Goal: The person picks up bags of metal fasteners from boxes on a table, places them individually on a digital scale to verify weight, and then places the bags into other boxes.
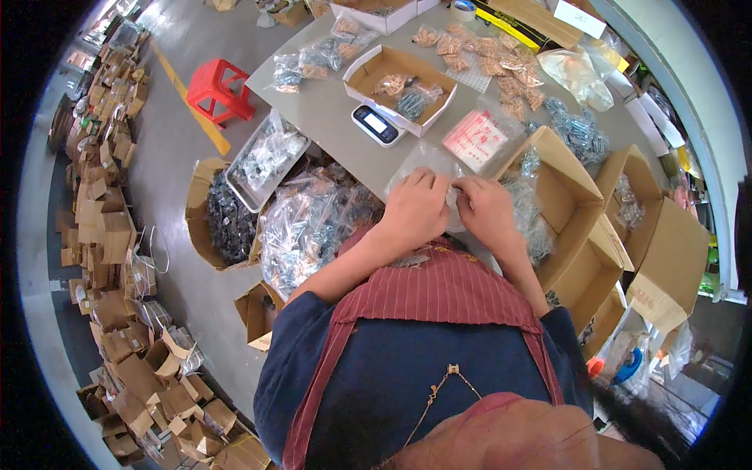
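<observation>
Close in front of my apron, my left hand (pixel 420 207) and my right hand (pixel 489 210) meet at the table's near edge. Both are closed, fingertips pinching a clear plastic bag (pixel 453 210) between them; its contents cannot be made out. More clear plastic (pixel 423 157) lies flat just beyond my left fingers. Past my right hand sits a stack of clear bags with red-and-white print (pixel 476 139). A small digital scale (pixel 377 125) stands farther off, beside a shallow cardboard tray (pixel 439 108) holding bagged screws and tan plugs.
Open cartons (pixel 568 184) with bagged hardware crowd my right. At my left are a metal tray (pixel 254 200), a heap of filled bags (pixel 305 227) and a carton of black parts (pixel 227 223). Tan bagged plugs (pixel 489 59) cover the far table. A red stool (pixel 219 90) stands on the floor.
</observation>
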A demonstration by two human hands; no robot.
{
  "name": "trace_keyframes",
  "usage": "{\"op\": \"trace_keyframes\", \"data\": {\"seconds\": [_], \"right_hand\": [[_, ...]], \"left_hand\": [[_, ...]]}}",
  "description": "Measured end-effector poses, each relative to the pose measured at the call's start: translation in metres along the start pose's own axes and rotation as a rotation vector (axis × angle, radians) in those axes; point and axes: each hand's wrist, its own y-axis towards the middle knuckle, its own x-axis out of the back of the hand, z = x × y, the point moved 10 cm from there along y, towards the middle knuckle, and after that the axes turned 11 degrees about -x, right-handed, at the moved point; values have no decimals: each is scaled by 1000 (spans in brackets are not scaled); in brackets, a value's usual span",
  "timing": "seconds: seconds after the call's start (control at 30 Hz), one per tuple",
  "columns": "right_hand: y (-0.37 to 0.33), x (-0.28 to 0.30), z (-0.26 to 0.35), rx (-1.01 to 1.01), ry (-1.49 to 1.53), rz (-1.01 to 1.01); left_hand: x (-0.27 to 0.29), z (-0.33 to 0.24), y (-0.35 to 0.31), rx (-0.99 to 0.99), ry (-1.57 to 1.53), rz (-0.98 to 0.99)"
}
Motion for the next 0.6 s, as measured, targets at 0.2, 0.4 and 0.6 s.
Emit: {"op": "trace_keyframes", "data": {"seconds": [0.2,0.4,0.6], "right_hand": [[-4,5,-11,-171,211,-49],[-9,5,-14,-203,384,82],[-10,-3,4,-163,503,111]], "left_hand": [[2,19,-9,123,57,-21],[25,52,-29,254,-98,51],[46,50,-46,203,-14,-17]]}}
